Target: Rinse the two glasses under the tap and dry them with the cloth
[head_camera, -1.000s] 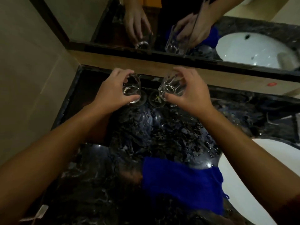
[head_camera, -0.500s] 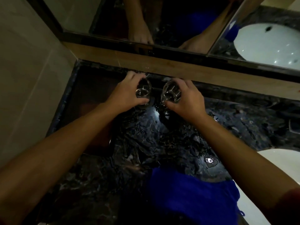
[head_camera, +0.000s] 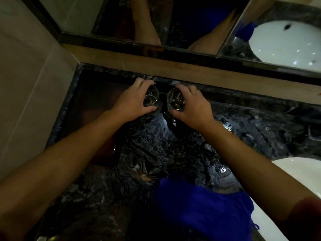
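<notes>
Two clear glasses stand at the desk's (head_camera: 191,153) far edge, the left hand (head_camera: 132,101) gripping the left glass (head_camera: 151,98), the right hand (head_camera: 192,105) the right glass (head_camera: 175,100). Likely wet, slippery and fragile; best held round the sides. The blue cloth (head_camera: 199,206) lies near.

Countertop (head_camera: 182,153): dark veined marble, wet, with scattered droplets and a bright glint just below the fingertips. Left glass (head_camera: 152,100): clear, at the back edge, gripped by the fingers (head_camera: 139,87) of the left hand (head_camera: 132,101); whether its base touches the stone cannot be told. Right glass (head_camera: 175,100): clear, just beside the first, gripped by the right hand (head_camera: 192,105). Blue cloth (head_camera: 205,209): crumpled, at the near edge, well apart from both sets of fingers. White basin (head_camera: 295,173): set into the counter, right of the right wrist
</notes>
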Motion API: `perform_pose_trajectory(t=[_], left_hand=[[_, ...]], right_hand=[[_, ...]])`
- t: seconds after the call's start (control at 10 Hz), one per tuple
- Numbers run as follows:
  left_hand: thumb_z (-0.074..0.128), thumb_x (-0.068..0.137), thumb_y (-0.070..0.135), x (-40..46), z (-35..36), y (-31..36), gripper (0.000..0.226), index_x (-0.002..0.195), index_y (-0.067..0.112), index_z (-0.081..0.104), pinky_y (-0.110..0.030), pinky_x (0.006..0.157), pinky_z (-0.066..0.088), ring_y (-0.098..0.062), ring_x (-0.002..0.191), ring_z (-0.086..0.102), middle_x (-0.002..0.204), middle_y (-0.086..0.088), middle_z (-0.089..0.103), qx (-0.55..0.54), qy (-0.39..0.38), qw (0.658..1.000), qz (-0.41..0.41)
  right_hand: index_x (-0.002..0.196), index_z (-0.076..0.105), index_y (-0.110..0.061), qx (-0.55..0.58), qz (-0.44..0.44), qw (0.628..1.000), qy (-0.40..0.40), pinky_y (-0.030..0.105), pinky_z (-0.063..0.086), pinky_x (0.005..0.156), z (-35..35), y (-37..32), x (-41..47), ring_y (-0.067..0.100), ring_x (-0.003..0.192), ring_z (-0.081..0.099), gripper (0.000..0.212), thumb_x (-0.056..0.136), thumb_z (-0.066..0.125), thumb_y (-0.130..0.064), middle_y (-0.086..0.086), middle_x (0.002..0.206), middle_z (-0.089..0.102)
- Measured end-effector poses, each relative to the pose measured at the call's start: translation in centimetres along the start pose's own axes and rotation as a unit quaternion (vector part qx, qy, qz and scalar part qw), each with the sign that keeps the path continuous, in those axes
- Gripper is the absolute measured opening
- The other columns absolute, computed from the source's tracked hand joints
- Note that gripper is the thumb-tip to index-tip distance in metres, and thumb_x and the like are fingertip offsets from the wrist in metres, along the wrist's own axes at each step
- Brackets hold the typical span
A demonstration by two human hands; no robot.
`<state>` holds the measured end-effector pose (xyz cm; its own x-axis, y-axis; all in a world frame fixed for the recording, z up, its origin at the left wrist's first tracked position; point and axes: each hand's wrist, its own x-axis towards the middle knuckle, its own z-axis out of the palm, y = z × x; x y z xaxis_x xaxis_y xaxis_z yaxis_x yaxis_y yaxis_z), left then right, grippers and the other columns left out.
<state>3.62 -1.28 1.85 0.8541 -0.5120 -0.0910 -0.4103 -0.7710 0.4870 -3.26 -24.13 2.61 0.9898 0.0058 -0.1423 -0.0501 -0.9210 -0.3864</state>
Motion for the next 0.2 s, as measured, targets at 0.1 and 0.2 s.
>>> perform_pose_trajectory(t=[0.1, 0.2], left_hand=[[0.085, 0.08, 0.048, -0.2, -0.4, 0.4, 0.091, 0.153, 0.021, 0.038, -0.043, 0.106, 0.049, -0.028, 0.134, 0.051, 0.151, -0.006, 0.041, -0.01, -0.003, 1.0, 0.001], [0.072, 0.09, 0.055, -0.4, -1.7, 1.2, 0.082, 0.154, 0.016, 0.039, -0.046, 0.115, 0.042, -0.028, 0.142, 0.044, 0.158, -0.009, 0.036, -0.02, 0.044, 0.999, 0.018]], right_hand=[[0.16, 0.03, -0.024, 0.02, 0.005, 1.0, -0.017, 0.051, 0.055, 0.098, -0.9, 0.1, -0.7, 0.032, 0.138, 0.046, 0.098, 0.082, 0.083, -0.053, 0.008, 0.15, 0.044], [0.155, 0.038, -0.017, 0.048, 0.008, 0.998, 0.048, 0.049, 0.052, 0.1, -2.3, 0.0, -1.6, 0.033, 0.14, 0.046, 0.089, 0.084, 0.082, -0.047, 0.011, 0.156, 0.042]])
